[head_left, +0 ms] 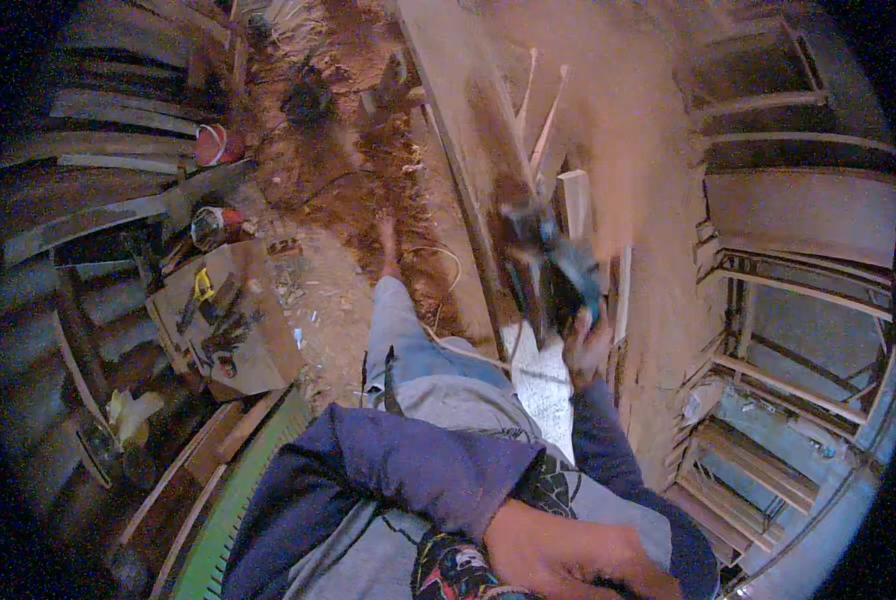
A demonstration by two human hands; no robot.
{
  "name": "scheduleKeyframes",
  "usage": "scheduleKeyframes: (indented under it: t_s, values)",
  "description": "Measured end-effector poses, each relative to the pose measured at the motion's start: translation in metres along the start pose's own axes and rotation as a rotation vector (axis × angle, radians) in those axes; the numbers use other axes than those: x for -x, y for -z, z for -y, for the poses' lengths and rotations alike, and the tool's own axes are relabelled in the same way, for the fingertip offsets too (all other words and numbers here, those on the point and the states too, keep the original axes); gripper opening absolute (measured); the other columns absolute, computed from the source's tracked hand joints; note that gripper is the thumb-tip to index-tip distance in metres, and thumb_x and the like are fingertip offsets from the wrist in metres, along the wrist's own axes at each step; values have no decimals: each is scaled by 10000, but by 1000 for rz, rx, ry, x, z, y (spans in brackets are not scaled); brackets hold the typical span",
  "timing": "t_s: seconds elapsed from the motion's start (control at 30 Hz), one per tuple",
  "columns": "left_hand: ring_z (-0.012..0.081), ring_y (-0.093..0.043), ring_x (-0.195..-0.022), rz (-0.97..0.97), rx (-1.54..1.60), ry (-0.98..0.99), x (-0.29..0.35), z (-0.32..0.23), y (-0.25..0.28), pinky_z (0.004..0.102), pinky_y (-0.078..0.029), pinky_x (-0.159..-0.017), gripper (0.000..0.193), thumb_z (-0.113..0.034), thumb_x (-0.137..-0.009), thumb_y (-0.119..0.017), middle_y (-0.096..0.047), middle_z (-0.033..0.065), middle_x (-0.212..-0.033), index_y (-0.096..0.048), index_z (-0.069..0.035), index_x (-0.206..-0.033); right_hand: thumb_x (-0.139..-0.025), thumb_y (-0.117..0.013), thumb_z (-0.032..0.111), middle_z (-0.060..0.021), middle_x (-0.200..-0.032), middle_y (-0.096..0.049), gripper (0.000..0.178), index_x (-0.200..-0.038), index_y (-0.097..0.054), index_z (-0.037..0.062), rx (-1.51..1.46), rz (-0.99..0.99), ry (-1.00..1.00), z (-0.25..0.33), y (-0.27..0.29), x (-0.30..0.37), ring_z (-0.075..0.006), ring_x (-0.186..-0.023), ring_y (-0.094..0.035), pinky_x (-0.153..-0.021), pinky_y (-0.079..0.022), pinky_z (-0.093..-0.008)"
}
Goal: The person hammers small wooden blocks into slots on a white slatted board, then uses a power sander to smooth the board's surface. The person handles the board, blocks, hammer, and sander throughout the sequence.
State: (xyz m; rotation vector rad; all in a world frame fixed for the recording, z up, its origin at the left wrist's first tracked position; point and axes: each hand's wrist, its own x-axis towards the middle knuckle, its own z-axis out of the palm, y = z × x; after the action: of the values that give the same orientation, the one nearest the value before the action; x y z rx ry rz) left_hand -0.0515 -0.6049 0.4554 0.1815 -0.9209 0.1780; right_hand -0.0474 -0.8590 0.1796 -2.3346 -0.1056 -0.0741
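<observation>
The right hand is closed around a blue power tool, held on the long plank. The left hand is pressed loosely curled against the chest, well below the plank, with nothing seen gripped.

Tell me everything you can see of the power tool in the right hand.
The power tool is a dark-bodied handheld machine with blue parts, blurred, so its exact kind is unclear. It appears to rest tilted on the long wooden board. The right hand grips its near end from below. A pale cable curls on the sawdust floor nearby; whether it joins the tool cannot be told. The left hand is apart from it, close to the body.
</observation>
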Motion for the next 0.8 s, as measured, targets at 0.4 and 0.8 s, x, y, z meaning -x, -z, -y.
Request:
scheduleKeyframes:
  t_s: [0.4,0.8]
  values:
    - [284,-630,-749,79,-27,42,-8,-3,-31,380,-509,-621,115,-89,-874,-687,-673,144,-931,-692,-8,-955,-990,-469,455,-178,-991,-641,569,-1210,-551,-64,36,-80,67,18,4,-25,-297,-908,-606,-848,-485,-389]
    - [254,-620,-894,-1263,-1007,474,199,16,209,372,-503,-820,291,-128,-807,-643,-638,120,-1023,-611,-11,-1071,-962,-476,559,-269,-1000,-680,639,-1210,-612,-15,103,-16,61,145,-112,-289,-424,-935,-660,-817,-507,-494]
